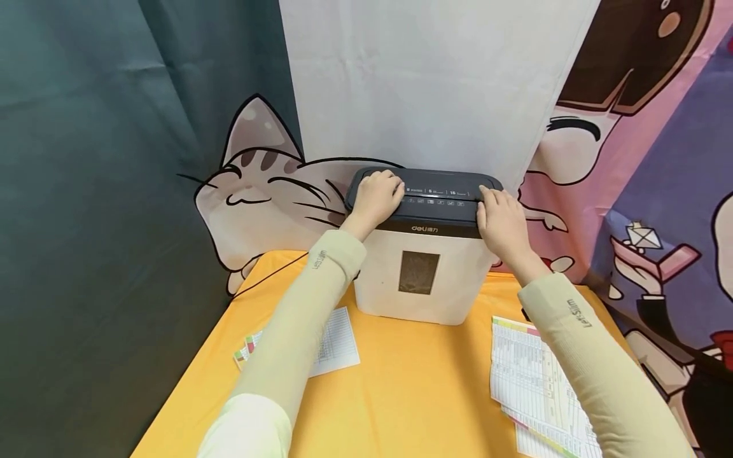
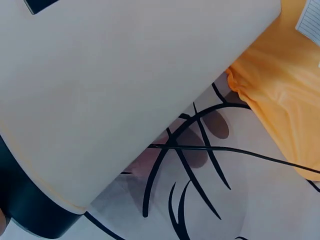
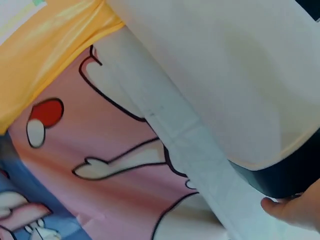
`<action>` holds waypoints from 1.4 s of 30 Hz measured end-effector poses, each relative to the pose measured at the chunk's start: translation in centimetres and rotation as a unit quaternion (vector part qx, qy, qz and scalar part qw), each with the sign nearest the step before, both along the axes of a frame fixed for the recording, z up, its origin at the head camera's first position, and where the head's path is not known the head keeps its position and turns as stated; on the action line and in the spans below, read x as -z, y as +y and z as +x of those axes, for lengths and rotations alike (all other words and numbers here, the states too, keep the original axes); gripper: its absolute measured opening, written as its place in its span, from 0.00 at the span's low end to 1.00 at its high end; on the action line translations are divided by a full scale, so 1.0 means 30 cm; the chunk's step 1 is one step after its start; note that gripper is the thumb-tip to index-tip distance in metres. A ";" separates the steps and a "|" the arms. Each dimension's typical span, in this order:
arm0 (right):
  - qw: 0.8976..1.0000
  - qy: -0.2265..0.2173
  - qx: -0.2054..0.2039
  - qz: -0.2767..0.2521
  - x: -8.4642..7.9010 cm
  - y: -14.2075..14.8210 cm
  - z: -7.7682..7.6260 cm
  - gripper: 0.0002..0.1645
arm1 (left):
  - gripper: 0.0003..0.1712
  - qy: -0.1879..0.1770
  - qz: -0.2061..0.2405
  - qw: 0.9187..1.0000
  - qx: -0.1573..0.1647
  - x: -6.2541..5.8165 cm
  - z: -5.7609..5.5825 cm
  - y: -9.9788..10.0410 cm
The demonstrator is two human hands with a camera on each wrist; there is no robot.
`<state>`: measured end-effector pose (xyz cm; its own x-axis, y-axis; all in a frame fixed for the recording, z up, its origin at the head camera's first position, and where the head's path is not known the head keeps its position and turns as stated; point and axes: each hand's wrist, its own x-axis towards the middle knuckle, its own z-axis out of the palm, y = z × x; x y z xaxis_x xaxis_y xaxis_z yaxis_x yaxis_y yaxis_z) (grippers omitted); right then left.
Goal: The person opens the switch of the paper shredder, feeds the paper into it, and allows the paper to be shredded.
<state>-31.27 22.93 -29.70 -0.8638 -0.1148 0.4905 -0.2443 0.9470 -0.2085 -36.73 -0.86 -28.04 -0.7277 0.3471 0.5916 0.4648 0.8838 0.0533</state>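
Observation:
A white paper shredder [image 1: 385, 273] with a dark top and a small brown window stands upright at the back of the yellow-covered table. My left hand [image 1: 375, 196] grips the left part of its dark top, with bent fingers near the slot. At the opposite end, my right hand [image 1: 504, 219] holds the right edge, fingers over the top. The right wrist view shows a digit of the right hand [image 3: 295, 209] against the dark rim. Only a sliver of the left hand [image 2: 2, 221] appears in the left wrist view, beside the dark end.
Printed sheets [image 1: 338, 343] lie on the left of the table, partly under the left sleeve. A larger stack of sheets [image 1: 527, 369] lies at right. A black cord [image 1: 269, 275] runs left from the shredder. A cartoon-print curtain [image 1: 435, 83] hangs close behind.

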 end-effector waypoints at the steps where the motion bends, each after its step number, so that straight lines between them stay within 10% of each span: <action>1: 1.000 0.004 -0.006 0.002 0.000 -0.003 0.002 0.25 | 0.17 0.009 -0.004 1.000 -0.002 0.003 0.004 -0.006; 20: 0.975 0.143 -0.136 -0.098 0.023 -0.059 0.126 0.20 | 0.14 0.129 0.050 0.986 0.090 0.048 0.129 -0.162; 32: 0.909 0.273 -0.287 -0.133 0.121 -0.172 0.185 0.20 | 0.20 0.144 0.153 0.970 0.119 0.196 0.255 -0.300; 42: 0.907 0.239 -0.307 -0.163 0.309 -0.274 0.206 0.23 | 0.21 0.087 0.195 0.976 0.052 0.377 0.355 -0.420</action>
<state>-25.08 14.72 -38.96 -0.3656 -0.2837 0.8865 -0.8406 0.5096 -0.1836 -26.07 -13.45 -39.34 -0.5772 0.1381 0.8048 0.5837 0.7591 0.2883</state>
